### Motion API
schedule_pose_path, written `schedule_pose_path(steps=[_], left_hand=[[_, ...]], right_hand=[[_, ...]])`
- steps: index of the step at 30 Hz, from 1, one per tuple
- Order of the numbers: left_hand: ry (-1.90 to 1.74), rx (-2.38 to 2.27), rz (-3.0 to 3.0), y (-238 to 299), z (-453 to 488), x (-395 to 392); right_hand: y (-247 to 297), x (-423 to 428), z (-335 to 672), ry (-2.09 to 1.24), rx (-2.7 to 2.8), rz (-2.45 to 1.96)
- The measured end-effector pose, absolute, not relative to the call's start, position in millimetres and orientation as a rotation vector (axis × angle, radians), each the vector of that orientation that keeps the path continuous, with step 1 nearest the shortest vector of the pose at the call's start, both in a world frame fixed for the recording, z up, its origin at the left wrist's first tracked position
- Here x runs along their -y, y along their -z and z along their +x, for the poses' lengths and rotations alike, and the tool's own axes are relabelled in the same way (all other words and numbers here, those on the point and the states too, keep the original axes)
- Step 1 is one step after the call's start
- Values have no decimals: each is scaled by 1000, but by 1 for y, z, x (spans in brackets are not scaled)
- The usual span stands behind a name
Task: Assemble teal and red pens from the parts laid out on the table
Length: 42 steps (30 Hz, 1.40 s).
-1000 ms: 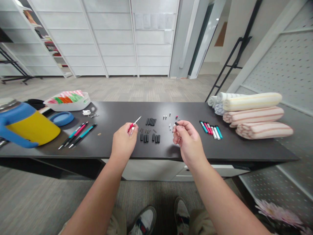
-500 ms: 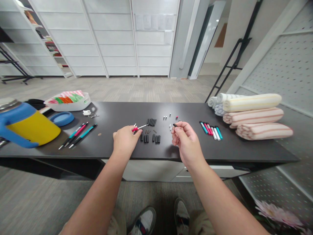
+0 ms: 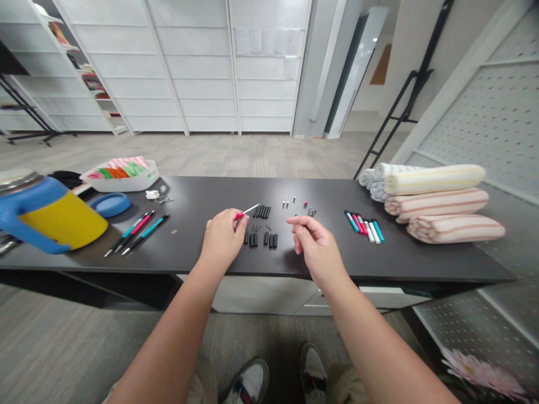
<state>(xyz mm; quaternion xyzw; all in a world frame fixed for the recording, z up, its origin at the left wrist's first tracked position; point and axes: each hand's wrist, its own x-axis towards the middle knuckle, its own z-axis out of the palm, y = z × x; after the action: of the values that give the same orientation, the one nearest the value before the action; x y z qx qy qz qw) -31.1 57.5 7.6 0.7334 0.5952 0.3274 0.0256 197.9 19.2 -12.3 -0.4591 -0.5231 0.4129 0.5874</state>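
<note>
My left hand (image 3: pixel 223 238) is closed on a slim red pen part (image 3: pixel 239 215) with a thin silvery-white rod (image 3: pixel 251 208) sticking out to the upper right. My right hand (image 3: pixel 314 238) hovers above the table, index finger stretched to the left and the other fingers curled; a tiny dark bit shows at its fingertips, too small to name. Between the hands lie short black tubes (image 3: pixel 261 212) in a row, thicker black sleeves (image 3: pixel 273 240) and small springs (image 3: pixel 256 228). Beyond my right hand are small silvery pieces (image 3: pixel 311 211) and a red cap piece (image 3: pixel 305 204).
Teal, red and white pen barrels (image 3: pixel 364 226) lie to the right, before rolled towels (image 3: pixel 446 205). On the left are assembled pens (image 3: pixel 145 234), a yellow-blue jug (image 3: pixel 54 216), a blue lid (image 3: pixel 110 205) and a white basket (image 3: pixel 145 178). The dark table's front edge (image 3: pixel 269 274) is near me.
The rod in my left hand now points more steeply up. My right hand's grip has shifted: the black piece seen at its fingertips is now mostly hidden, and the index finger is straighter.
</note>
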Motion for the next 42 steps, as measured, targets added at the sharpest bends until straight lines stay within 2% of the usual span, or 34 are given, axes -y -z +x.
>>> schedule_pose_path(steps=[6, 14, 25, 32, 42], left_hand=[[-1050, -1382, 2394, -15, -25, -41], [-1004, -1154, 2452, -15, -19, -41], [-1026, -1216, 2518, -10, -20, -41], [-735, -1478, 2703, -13, -14, -40], [-724, -1486, 2747, -10, -16, -41]], right_hand=[[9, -20, 193, -807, 1482, -1194], [8, -18, 188, -740, 1597, -1197], [5, -14, 189, -662, 1456, -1215], [9, -13, 193, -626, 1277, -1139], [8, -12, 192, -624, 1327, -1123]])
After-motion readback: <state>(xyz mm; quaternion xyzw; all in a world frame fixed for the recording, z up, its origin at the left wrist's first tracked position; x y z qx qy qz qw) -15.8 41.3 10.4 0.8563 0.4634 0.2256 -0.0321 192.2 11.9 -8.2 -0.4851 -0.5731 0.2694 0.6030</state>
